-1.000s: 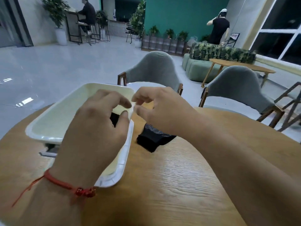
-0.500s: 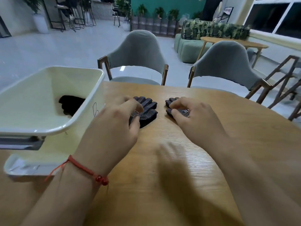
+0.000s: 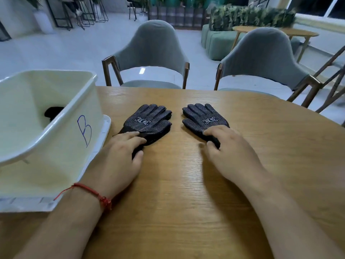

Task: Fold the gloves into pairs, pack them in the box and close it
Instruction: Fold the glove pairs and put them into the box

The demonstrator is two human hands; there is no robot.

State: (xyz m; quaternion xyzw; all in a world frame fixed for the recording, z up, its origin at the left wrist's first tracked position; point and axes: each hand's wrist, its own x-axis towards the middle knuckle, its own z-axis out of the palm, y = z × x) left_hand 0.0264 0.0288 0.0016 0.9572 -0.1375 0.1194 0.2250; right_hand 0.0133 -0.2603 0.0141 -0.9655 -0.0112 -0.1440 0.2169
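Note:
Two black gloves with white dots lie flat and palm-up on the wooden table (image 3: 177, 184), fingers pointing away from me. My left hand (image 3: 119, 161) pinches the cuff of the left glove (image 3: 147, 123) between fingers and thumb. My right hand (image 3: 233, 156) pinches the cuff of the right glove (image 3: 202, 117) the same way. A gap of bare table separates the two gloves. At the left stands a cream plastic box (image 3: 61, 146) marked with a blue B, open at the top. Another black glove (image 3: 53, 111) lies inside it.
A white lid (image 3: 105, 128) lies under the box, sticking out at its right and near sides. Two grey chairs (image 3: 153, 53) (image 3: 261, 58) stand at the table's far edge. A wooden frame (image 3: 328, 81) is at the far right.
The two gloves have been spread flat and moved apart. Both hands slid back from the gloves' palms to their cuffs. The view has tilted further down onto the table.

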